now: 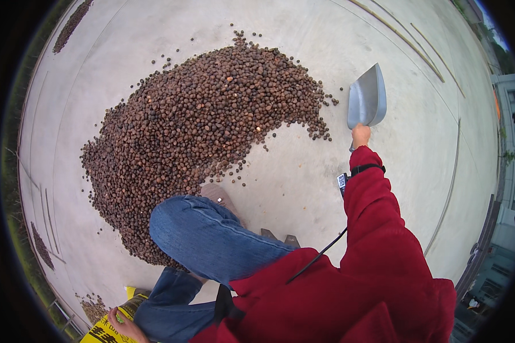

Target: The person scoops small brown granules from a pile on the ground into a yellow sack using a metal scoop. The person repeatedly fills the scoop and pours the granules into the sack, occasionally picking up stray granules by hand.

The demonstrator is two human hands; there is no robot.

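My right hand (361, 135) is closed around the handle of a grey metal scoop (367, 96), held out to the right of a big heap of round brown nuts or seeds (189, 115). The scoop's pan looks empty. At the bottom left, my left hand (126, 328) grips a yellow bag (105, 332) with black printing; part of the bag is hidden by my leg and the picture's rim. My bent knee and one shoe are beside the heap's lower edge.
Bamboo poles (403, 38) lie on the concrete floor at the upper right. A thin pole (448, 193) lies farther right. Smaller piles (71, 25) are at the far left, and another small pile (93, 306) is near the yellow bag. A black cable runs from my right wrist.
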